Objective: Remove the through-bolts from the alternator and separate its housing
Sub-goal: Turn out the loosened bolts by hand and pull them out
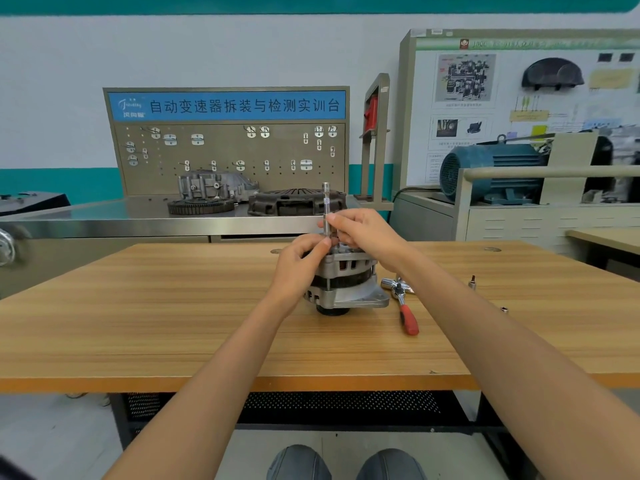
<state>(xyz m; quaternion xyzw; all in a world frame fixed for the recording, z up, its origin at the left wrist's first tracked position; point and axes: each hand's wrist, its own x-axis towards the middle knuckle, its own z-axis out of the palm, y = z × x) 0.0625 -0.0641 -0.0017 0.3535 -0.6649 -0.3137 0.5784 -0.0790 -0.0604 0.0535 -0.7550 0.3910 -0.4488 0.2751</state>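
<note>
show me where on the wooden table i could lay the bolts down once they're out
The table is bare left of the alternator, out to its left edge, and along the front edge near you. Right of the alternator it is crowded: the red-handled ratchet and small sockets lie there.

Showing metal against wood grain, mostly matt.

Sitting on a smooth, striped wood-look table [173, 323] with a low sheen; catching light dully on the alternator [348, 284] in matt, cast grey metal with dark slots; gleaming bright and polished on the steel extension bar [326, 202] and on the ratchet [403, 303] with its glossy red plastic grip; reflecting softly along the brushed stainless bench [104, 216] behind; looking dark, rough and dull on the clutch cover [294, 201].
</note>
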